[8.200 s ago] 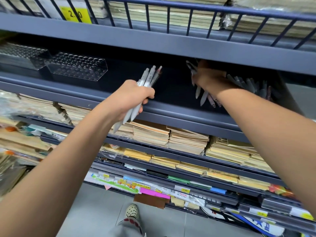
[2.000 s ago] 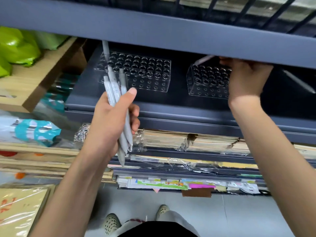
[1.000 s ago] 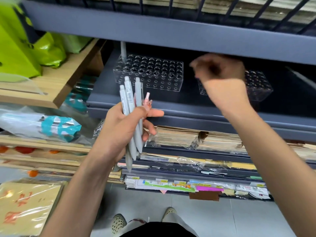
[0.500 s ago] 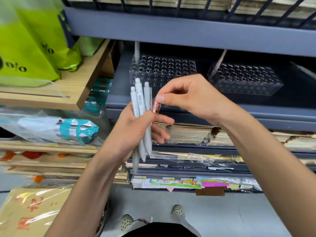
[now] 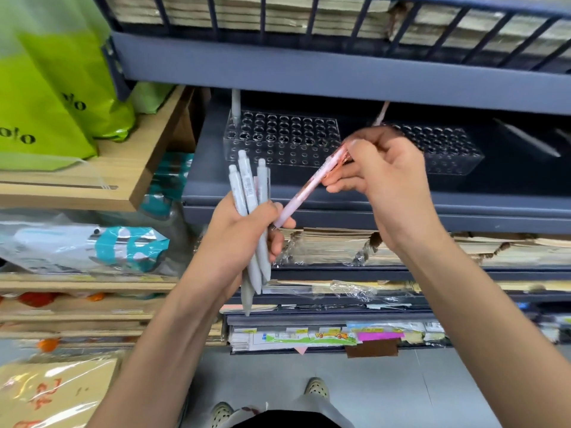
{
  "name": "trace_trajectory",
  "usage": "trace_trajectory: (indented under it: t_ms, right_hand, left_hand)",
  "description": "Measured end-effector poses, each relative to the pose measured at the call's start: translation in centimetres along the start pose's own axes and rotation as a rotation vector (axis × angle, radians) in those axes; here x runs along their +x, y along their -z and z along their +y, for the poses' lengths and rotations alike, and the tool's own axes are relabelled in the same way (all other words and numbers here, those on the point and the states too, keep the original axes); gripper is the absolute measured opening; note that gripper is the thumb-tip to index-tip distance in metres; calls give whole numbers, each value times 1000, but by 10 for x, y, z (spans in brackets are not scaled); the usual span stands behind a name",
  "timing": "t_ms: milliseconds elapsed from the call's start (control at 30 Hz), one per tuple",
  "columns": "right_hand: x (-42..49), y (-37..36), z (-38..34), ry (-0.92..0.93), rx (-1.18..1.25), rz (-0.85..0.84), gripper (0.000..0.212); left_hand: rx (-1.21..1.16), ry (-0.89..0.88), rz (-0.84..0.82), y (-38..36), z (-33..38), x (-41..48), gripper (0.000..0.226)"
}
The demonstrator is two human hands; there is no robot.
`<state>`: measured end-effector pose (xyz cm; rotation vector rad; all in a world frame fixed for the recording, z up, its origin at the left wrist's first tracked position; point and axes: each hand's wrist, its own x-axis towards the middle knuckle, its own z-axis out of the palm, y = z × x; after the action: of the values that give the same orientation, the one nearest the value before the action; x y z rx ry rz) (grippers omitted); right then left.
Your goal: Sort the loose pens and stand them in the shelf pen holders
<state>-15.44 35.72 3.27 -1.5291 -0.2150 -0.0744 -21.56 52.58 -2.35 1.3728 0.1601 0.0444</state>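
Hands: left hand (image 5: 238,242) is curled tight round a bundle of pale grey click pens (image 5: 251,208), buttons up, tips hanging below the fist. The right hand (image 5: 386,183) pinches the clip end of a pink translucent pen (image 5: 304,193) between thumb and fingertips. This pen slants down to the left; its lower tip is at the left hand's fingers, touching or just beside, cannot tell which.

Targets: two clear acrylic blocks drilled with rows of holes sit on the dark blue-grey metal shelf (image 5: 213,183). The left holder (image 5: 284,140) has one white pen (image 5: 236,106) upright in its far left corner. The right holder (image 5: 448,152), partly behind the right hand, has a standing pink pen (image 5: 382,112) leaning at its far left corner. By colour, the held pink pen probably goes right.

Risks (judgement):
- The tip may catch on the bundle as it lifts away and drag a grey pen loose; open floor lies below.
- The pinch is at one end only, so the long free end may swing and miss a hole.
- The holders look light. A slanted push could slide or tip one toward the far side.
- Knuckles could knock the leaning pen over.

Room: the upper shelf's front lip (image 5: 340,75) overhangs both holders, and the standing pens reach up to it in this view, so headroom is low. Entry probably has to be tilted, from the near side. Near rows are open. A wooden shelf board (image 5: 145,162) lies left of the left holder. Loose pens (image 5: 525,138) lie on the shelf, well apart to the right.
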Motion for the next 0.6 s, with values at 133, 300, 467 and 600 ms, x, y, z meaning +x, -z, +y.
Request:
trace_trajectory:
  t_ms: [133, 300, 467, 600]
  right_hand:
    - [-7, 15, 3, -59, 83, -127, 8]
    - [-2, 44, 6, 22, 34, -44, 14]
    - [28, 85, 2, 187, -1, 528, 29]
    - [50, 97, 3, 274, 26, 515, 22]
  left_hand:
    - [0, 24, 7, -15, -4, 3, 17]
    - [-84, 51, 11, -33, -3, 3, 12]
    - [-120, 76, 53, -41, -3, 7, 25]
    - [-128, 106, 93, -48, -4, 7, 21]
